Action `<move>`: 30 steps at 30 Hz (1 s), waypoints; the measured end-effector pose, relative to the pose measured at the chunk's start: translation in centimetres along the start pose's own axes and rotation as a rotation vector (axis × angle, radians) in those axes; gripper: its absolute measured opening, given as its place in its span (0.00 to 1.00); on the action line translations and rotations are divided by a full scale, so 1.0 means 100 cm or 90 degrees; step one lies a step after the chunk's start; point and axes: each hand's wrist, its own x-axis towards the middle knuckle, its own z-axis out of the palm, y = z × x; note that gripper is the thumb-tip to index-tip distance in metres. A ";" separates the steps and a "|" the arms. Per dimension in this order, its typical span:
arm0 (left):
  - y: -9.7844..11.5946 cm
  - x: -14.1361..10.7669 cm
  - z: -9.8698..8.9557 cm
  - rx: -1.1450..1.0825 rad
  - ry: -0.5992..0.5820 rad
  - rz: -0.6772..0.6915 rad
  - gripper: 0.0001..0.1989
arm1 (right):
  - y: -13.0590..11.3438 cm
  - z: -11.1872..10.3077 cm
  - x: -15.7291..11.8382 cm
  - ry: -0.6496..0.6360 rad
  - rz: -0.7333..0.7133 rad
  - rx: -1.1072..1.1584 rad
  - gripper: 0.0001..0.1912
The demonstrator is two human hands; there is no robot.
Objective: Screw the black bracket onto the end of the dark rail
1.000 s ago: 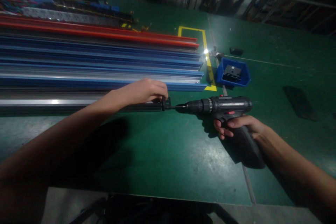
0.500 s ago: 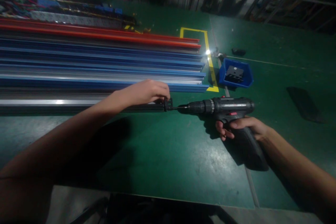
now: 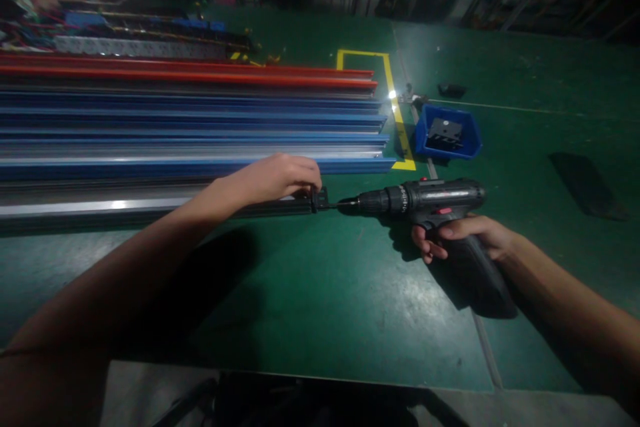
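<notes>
My right hand is wrapped round the handle of a black power drill, which lies level and points left. Its long thin bit reaches a small black end bracket at the right end of a dark metal profile. With closed fingers, my left hand holds that bracket against the profile's end. The screw tip, if any, is too small to make out. Blue profiles lie just behind my left hand.
Red profiles lie behind the blue ones. A blue bin with dark plates stands behind the drill. A black flat object lies at the right. At the back left are wired parts and another person's hand.
The view has tilted slightly. Both hands, the drill and the bracket keep the same places relative to each other.
</notes>
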 end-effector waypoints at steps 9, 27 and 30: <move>-0.002 0.000 0.001 0.002 0.001 0.012 0.11 | 0.000 -0.003 -0.001 0.003 0.010 0.003 0.17; -0.001 0.000 0.001 -0.008 -0.003 0.002 0.11 | 0.002 -0.003 -0.001 0.007 0.003 0.010 0.16; 0.000 0.000 0.000 -0.007 -0.001 0.004 0.11 | 0.002 -0.003 -0.001 0.010 -0.002 0.007 0.16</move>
